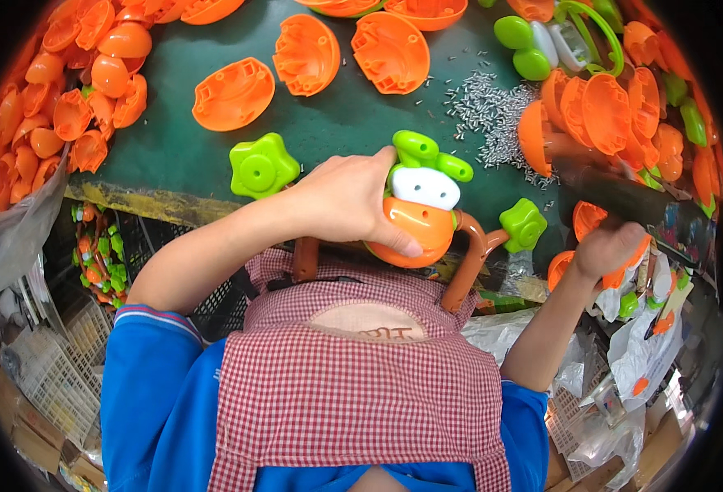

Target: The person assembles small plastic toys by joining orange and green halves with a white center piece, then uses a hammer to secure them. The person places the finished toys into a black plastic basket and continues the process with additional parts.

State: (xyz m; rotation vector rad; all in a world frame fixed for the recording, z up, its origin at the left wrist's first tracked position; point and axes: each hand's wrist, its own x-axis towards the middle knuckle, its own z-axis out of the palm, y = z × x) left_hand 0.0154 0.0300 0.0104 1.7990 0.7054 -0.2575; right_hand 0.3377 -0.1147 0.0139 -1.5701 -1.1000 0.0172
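A plastic toy figure (427, 225) with a glossy orange body, white eye piece and green top pieces stands at the table's near edge, against my checked apron. My left hand (349, 197) is closed around its left side, thumb across the orange front. Brown curved limbs (470, 262) come off the toy, with a green star-shaped piece (263, 166) on the left and another green star (524, 225) on the right. At the far right is my right hand (611, 248), beside orange shells and just under a blurred dark tool-like shape (632, 201); its fingers are hidden.
Small metal screws (493, 115) lie heaped on the green tabletop (165, 98). Orange half shells (308, 56) lie face up at the back. More shells pile up at the left (107, 74) and right (607, 111). Plastic bags (17, 221) hang at the table's left edge.
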